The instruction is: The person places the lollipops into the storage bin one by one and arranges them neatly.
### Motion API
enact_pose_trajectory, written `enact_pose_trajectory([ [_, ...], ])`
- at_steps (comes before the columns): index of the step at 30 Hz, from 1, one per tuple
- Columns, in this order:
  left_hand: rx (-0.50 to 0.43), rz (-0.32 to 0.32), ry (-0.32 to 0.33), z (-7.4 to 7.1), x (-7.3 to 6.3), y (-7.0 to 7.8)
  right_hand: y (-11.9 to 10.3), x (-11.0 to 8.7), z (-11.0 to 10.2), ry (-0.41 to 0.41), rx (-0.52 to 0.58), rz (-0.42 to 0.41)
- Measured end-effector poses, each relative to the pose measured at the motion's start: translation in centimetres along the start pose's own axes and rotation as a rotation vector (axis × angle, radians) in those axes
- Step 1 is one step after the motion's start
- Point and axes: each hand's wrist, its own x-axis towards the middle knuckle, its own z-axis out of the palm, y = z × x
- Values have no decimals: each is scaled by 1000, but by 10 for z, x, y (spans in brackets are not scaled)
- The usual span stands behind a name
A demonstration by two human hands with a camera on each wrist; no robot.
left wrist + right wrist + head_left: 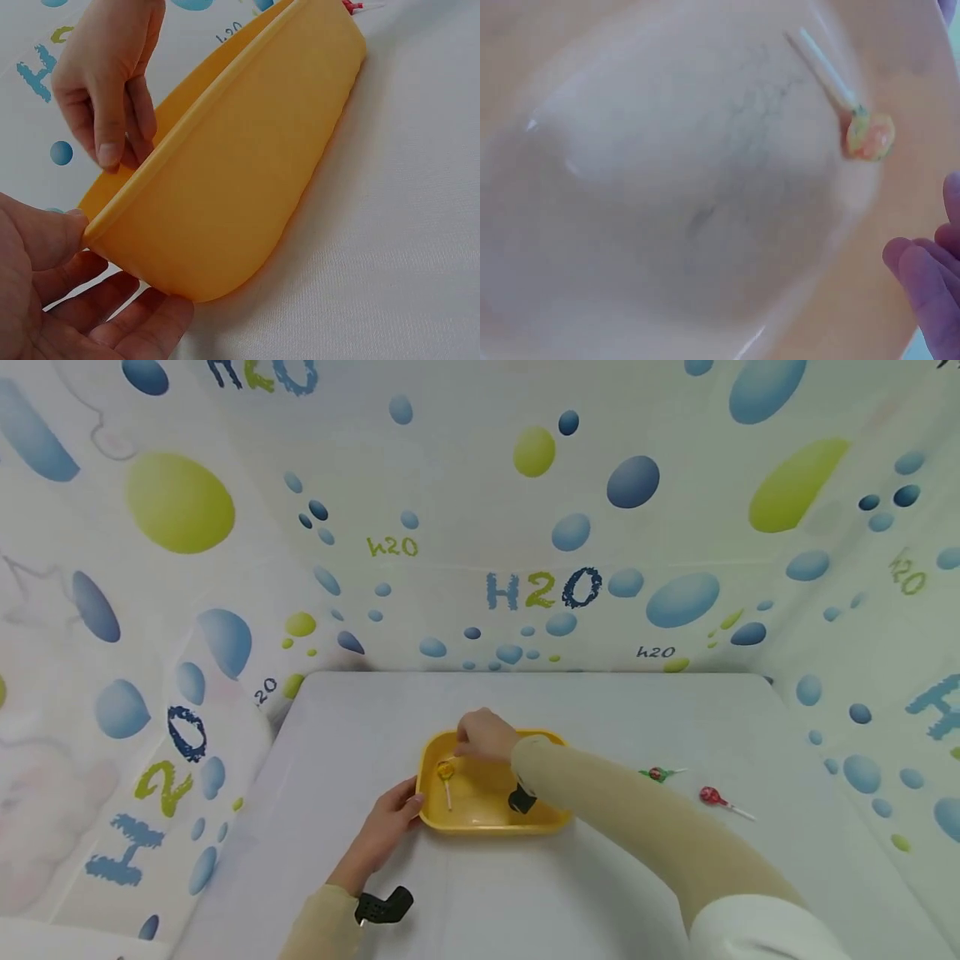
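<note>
A yellow plastic tray (480,832) with raised walls sits on the white table. My left hand (392,817) grips its left end, with the thumb at the rim and the fingers against the outer wall (225,172). Inside, at the left, lies a yellow-wrapped lollipop (446,771) on a white stick, also seen in the right wrist view (870,137). My right hand (486,735) is over the tray's far left part, above and apart from the lollipop. Its fingers (922,277) hang loosely bent, and nothing shows between them.
To the right of the tray, a green-wrapped lollipop (657,774) and a red-wrapped lollipop (709,795) lie on the table (360,718). My right forearm (630,806) crosses over the tray's right side. A patterned curtain (450,485) surrounds the table's back and sides.
</note>
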Motion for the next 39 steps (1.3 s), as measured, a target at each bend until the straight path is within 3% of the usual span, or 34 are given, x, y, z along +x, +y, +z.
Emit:
enact_pose_trajectory([
  [12,-8,-22,9,-3,-1,-4,-4,-5,2,-102,-99,-107],
  [17,-14,-27,3,-3,-1,-3,-2,3,19,-134,-197,-234],
  [22,-32,6,-12,-1,1,1,0,11,34,-79,-272,-343],
  [32,-14,16,-9,-1,1,3,-7,16,30,-89,-242,-231],
  [39,-20,-3,9,-1,2,2,-12,15,27,-105,-231,-248],
])
